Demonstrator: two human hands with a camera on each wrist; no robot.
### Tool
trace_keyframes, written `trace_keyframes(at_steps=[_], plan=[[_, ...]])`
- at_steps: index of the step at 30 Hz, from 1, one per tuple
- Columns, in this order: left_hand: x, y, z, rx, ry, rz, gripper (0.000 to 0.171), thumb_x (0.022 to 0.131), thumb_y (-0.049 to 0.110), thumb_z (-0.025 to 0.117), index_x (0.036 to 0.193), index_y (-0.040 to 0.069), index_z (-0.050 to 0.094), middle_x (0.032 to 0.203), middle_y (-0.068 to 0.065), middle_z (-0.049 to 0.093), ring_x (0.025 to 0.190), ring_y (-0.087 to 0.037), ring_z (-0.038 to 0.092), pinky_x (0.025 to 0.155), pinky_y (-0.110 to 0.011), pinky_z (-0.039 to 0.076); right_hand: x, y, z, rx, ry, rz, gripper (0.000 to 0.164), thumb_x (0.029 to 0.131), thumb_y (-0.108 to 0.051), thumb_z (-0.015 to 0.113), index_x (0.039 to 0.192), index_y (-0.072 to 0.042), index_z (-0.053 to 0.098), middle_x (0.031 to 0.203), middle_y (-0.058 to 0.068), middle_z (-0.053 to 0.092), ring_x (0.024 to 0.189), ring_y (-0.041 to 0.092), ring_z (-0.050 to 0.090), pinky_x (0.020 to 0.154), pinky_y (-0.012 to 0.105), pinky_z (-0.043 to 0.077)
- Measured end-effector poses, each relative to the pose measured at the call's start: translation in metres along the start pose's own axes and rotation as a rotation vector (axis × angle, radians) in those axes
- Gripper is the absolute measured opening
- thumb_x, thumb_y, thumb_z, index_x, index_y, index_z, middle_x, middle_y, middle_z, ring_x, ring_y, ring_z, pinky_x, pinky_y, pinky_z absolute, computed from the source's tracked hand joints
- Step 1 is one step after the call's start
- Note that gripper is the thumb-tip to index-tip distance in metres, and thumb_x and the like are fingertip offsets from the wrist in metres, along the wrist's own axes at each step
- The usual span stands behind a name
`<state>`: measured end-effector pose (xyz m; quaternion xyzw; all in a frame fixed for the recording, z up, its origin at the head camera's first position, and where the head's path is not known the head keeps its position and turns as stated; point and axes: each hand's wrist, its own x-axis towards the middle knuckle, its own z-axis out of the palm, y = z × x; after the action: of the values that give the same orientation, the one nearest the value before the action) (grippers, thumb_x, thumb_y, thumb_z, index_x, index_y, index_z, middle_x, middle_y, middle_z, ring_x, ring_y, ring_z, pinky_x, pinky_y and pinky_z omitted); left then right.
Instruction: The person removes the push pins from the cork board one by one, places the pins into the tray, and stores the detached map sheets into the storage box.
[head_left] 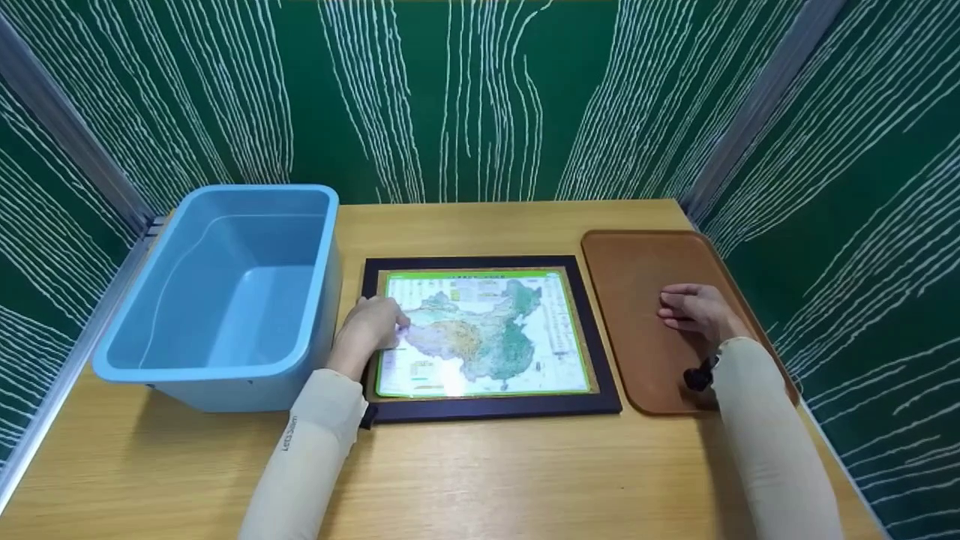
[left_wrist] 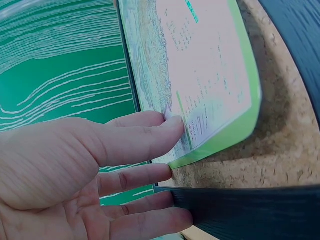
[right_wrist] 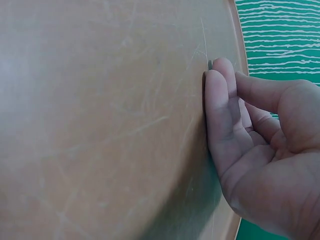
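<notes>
My left hand (head_left: 373,324) is at the left edge of a laminated map sheet (head_left: 517,345) with a green border. In the left wrist view, the thumb (left_wrist: 167,134) lies over the sheet's edge and the fingers are behind and below it, pinching it. That side of the sheet stands up from the cork backing (left_wrist: 250,170), with a shadow beneath. A black frame (head_left: 495,409) surrounds the cork. My right hand (head_left: 699,309) is at the brown tray (head_left: 630,330), fingertips at its surface, fingers loosely bent with the thumb near them. No object shows in it.
A deep blue plastic bin (head_left: 202,373) stands on the wooden table (head_left: 480,480), left of the frame. The tray lies close to the frame's right side. Green walls (head_left: 480,97) with white wavy lines enclose the table's back and sides.
</notes>
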<state>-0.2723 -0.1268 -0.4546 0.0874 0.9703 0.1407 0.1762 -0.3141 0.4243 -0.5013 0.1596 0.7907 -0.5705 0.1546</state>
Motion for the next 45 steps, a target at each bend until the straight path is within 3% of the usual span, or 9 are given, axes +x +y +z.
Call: trace_keyframes(at_steps=[9, 22, 34, 41, 45], plan=[[-0.001, 0.0, 0.0, -0.021, 0.009, -0.003, 0.039, 0.094, 0.0, 0.07, 0.131, 0.013, 0.07, 0.138, -0.009, 0.063, 0.116, -0.034, 0.05, 0.099, -0.044, 0.041, 0.002, 0.002, 0.001, -0.021, 0.013, -0.025, 0.051, 0.104, -0.023, 0.059, 0.146, 0.002, 0.043, 0.109, 0.008, 0.065, 0.089, 0.013, 0.07, 0.084, 0.031, 0.056], [-0.001, -0.001, 0.002, -0.006, 0.009, 0.008, 0.039, 0.093, -0.001, 0.069, 0.13, 0.013, 0.071, 0.138, -0.009, 0.063, 0.116, -0.034, 0.051, 0.098, -0.043, 0.041, 0.0, 0.004, 0.001, -0.007, 0.015, -0.018, 0.049, 0.104, -0.023, 0.059, 0.145, 0.001, 0.045, 0.107, 0.008, 0.065, 0.088, 0.014, 0.07, 0.084, 0.031, 0.056], [-0.002, 0.0, -0.001, -0.017, 0.014, 0.007, 0.04, 0.092, -0.003, 0.068, 0.129, 0.012, 0.071, 0.138, -0.009, 0.063, 0.126, -0.037, 0.049, 0.103, -0.044, 0.04, -0.002, 0.004, 0.002, 0.033, 0.0, -0.05, 0.049, 0.104, -0.019, 0.059, 0.145, 0.003, 0.043, 0.099, 0.003, 0.069, 0.084, 0.012, 0.07, 0.081, 0.03, 0.057], [-0.002, -0.001, 0.0, -0.017, 0.014, 0.017, 0.039, 0.093, -0.002, 0.068, 0.129, 0.012, 0.071, 0.137, -0.01, 0.063, 0.125, -0.036, 0.049, 0.105, -0.045, 0.04, -0.004, 0.004, 0.009, 0.0, 0.06, -0.048, 0.047, 0.105, -0.02, 0.058, 0.145, 0.001, 0.045, 0.109, 0.009, 0.064, 0.085, 0.014, 0.069, 0.083, 0.031, 0.057], [-0.002, -0.002, -0.001, -0.018, 0.009, 0.015, 0.039, 0.093, -0.002, 0.068, 0.129, 0.012, 0.071, 0.137, -0.01, 0.063, 0.122, -0.036, 0.049, 0.104, -0.046, 0.04, -0.006, 0.002, 0.012, 0.068, 0.113, -0.044, 0.046, 0.107, -0.021, 0.053, 0.146, 0.001, 0.043, 0.113, 0.01, 0.062, 0.081, 0.014, 0.07, 0.08, 0.031, 0.058]])
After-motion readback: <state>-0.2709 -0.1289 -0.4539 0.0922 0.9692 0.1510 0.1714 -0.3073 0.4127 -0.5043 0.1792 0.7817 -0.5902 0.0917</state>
